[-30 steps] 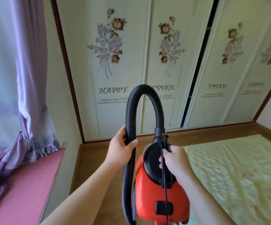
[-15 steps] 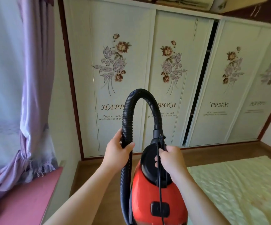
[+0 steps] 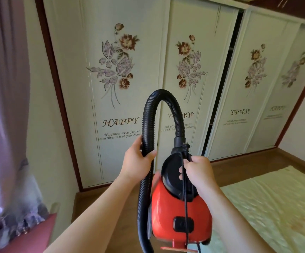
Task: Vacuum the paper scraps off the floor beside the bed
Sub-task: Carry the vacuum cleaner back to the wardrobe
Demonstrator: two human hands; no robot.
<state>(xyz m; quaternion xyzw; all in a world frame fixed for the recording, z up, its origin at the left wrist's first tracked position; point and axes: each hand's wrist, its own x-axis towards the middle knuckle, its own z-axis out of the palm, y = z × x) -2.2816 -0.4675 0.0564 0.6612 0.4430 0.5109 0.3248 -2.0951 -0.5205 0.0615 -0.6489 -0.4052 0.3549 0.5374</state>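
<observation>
While you carry the red vacuum cleaner (image 3: 166, 216) out in front of you, it hangs in the air, low and centre in your view, above the wooden floor (image 3: 83, 199) and just left of the bed (image 3: 275, 207) with its pale yellow-green cover. Your right hand (image 3: 197, 172) takes the weight from on top: the fingers are curled tight around the black handle over the round black lid (image 3: 171, 179), knuckles toward you, fingertips showing on the lid's side. A thin black cord (image 3: 185, 198) runs from the hose collar down past those fingertips, over the lid and across the red body to the bottom edge of your view.

Your left hand (image 3: 135, 161) is wrapped around the black ribbed hose (image 3: 148, 115), thumb across the front and the fingers closed behind it. Above that grip the hose arches up and over, then drops into the collar at the top of the cleaner. Below it, the hose hangs straight down along the cleaner's left side and out of view.

Ahead of you stand the cream wardrobe doors (image 3: 122, 70), printed with flowers and the word HAPPY. A purple curtain (image 3: 5, 88) hangs at your far left, and a red surface (image 3: 38, 234) lies below it.
</observation>
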